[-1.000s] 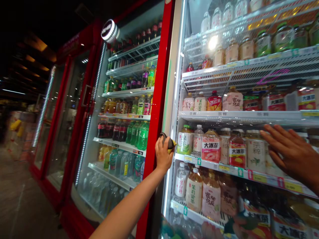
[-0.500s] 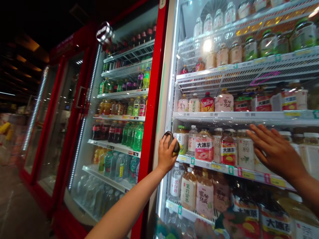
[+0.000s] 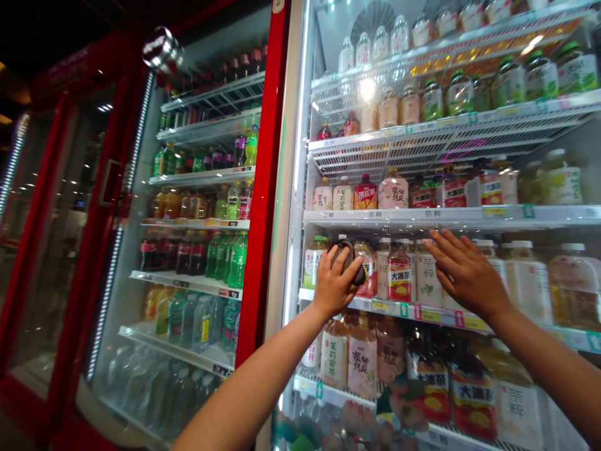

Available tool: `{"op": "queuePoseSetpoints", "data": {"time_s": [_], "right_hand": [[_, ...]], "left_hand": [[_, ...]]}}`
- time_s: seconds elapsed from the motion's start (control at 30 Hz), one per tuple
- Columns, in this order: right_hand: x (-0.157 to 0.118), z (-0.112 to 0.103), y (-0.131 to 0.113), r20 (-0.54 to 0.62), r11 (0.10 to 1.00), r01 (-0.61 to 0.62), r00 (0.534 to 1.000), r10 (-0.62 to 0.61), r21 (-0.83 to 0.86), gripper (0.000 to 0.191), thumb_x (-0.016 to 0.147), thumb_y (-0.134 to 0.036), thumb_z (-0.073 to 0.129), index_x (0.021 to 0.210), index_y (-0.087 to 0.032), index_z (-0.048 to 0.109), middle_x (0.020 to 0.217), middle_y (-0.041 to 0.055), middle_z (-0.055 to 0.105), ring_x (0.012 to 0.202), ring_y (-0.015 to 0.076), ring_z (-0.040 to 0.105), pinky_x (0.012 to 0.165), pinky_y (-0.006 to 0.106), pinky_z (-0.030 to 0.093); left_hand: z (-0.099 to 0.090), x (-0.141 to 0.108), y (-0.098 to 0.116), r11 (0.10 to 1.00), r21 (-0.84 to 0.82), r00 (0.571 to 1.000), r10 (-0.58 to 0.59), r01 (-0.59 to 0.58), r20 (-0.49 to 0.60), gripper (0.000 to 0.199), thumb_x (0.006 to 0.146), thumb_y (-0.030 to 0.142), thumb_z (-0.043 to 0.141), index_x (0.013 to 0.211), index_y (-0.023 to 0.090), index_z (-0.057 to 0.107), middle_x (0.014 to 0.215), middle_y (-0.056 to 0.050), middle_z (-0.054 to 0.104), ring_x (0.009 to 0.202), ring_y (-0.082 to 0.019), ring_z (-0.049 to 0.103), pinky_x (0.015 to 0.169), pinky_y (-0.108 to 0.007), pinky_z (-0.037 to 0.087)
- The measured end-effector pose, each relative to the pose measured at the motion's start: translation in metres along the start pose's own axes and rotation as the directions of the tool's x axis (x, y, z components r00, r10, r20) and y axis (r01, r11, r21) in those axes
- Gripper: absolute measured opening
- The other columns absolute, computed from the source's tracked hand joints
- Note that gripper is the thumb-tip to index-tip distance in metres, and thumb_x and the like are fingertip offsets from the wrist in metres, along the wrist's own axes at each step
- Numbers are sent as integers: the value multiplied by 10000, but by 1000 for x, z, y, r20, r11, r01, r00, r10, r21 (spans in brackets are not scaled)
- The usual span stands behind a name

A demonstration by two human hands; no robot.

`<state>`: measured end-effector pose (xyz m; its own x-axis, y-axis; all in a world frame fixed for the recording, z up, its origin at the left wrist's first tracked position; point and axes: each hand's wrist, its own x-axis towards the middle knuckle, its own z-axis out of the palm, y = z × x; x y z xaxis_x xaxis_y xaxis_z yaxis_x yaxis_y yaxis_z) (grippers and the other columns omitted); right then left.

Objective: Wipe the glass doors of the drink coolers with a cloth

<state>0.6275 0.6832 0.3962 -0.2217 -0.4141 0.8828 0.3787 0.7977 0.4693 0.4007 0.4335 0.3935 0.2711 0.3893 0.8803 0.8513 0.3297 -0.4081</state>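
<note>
Rightward along the glass door (image 3: 323, 31), the left hand (image 3: 335, 285) has slid with its dark pad (image 3: 351, 262), from the door's edge to in front of the tea bottles. Its fingers bend over the pad and hold it. The right hand (image 3: 469, 272) is up by the glass too, fingers nearly straight and a little spread; I can't tell if it touches.

Both hands hide some bottles behind the glass. Beside the door is a red post (image 3: 263, 219), then another fridge with green bottles (image 3: 237, 258) and dark bottles (image 3: 200, 254). A round shiny sign (image 3: 162, 50) is up high; its words are blurry.

Between the hands, a red-label bottle (image 3: 400, 275) says 大冰茶 and a pale bottle (image 3: 428, 272) says 茶粹. One shelf up, a red bottle (image 3: 365, 193) says 冰红茶 and a pink bottle (image 3: 393, 191) says 蜜桃乌龙. Down low, a tall bottle (image 3: 334, 354) says 茉莉, with more writing under that.
</note>
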Motion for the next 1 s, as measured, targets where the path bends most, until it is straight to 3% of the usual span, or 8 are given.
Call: {"op": "queuePoseSetpoints", "data": {"time_s": [0.07, 0.17, 0.3, 0.5, 0.63, 0.77, 0.87, 1.0], "right_hand": [[1, -1, -1, 10, 1000, -14, 1000, 14, 11, 730, 979, -171, 495, 1633, -241, 176, 1628, 112, 357, 1515, 303, 313, 1218, 555, 330], [2, -1, -2, 23, 999, -30, 999, 30, 14, 731, 981, -177, 494, 1633, -241, 170, 1635, 104, 345, 1518, 304, 309, 1214, 561, 335], [3, 1, -2, 19, 999, -37, 999, 36, 10, 699, 983, -183, 489, 1625, -207, 212, 1631, 111, 350, 1526, 297, 294, 1216, 554, 337], [4, 3, -1, 21, 998, -49, 999, 49, 33, 642, 978, -176, 478, 1596, -189, 304, 1631, 108, 355, 1541, 275, 259, 1226, 551, 321], [7, 3, -2, 38, 997, -71, 997, 69, 40, 595, 974, -170, 474, 1561, -162, 378, 1622, 116, 374, 1546, 267, 246, 1240, 541, 300], [9, 1, -4, 43, 996, -84, 996, 82, 34, 564, 970, -167, 461, 1532, -146, 427, 1617, 119, 387, 1546, 263, 249, 1248, 527, 286], [8, 0, -4, 12, 993, -118, 993, 118, 30, 616, 961, -162, 451, 1570, -164, 363, 1606, 104, 412, 1534, 253, 285, 1254, 522, 267], [3, 3, 1, -119, 931, -361, 928, 354, -46, 675, 946, -179, 452, 1602, -185, 295, 1579, 102, 456, 1509, 283, 339, 1247, 583, 225]], "left_hand": [[-7, -21, -9, 997, -19, 994, 78, -77, 76, 669, 804, 305, 666, 1456, 314, 516, 1570, -82, 441, 1491, -352, 318, 1221, -575, 275], [-16, -4, -32, 973, 37, 974, -224, 226, -43, 615, 842, 254, 616, 1448, 287, 522, 1548, -102, 466, 1475, -338, 357, 1215, -557, 298], [-9, 68, -27, 804, 10, 778, -573, 595, -257, 555, 904, 295, 577, 1446, 189, 525, 1535, -172, 467, 1450, -367, 389, 1215, -558, 292], [6, 39, 11, 988, 28, 983, -145, 149, -114, 624, 846, 274, 648, 1457, 257, 523, 1579, -109, 439, 1489, -358, 328, 1237, -588, 242], [-12, -13, -19, 969, -23, 964, 246, -245, 105, 605, 855, 221, 603, 1448, 313, 532, 1550, -74, 488, 1507, -318, 313, 1225, -557, 289], [-17, 26, -31, 998, 34, 999, -48, 48, -5, 572, 866, 238, 606, 1435, 249, 550, 1531, -127, 491, 1462, -344, 375, 1213, -564, 304], [0, 86, 2, 940, 21, 926, -330, 339, -181, 571, 873, 287, 620, 1435, 223, 544, 1539, -138, 476, 1442, -370, 389, 1209, -590, 292], [22, 105, 55, 989, -4, 979, -149, 150, -142, 602, 839, 288, 667, 1428, 263, 548, 1560, -101, 466, 1466, -358, 359, 1226, -589, 254]]}}
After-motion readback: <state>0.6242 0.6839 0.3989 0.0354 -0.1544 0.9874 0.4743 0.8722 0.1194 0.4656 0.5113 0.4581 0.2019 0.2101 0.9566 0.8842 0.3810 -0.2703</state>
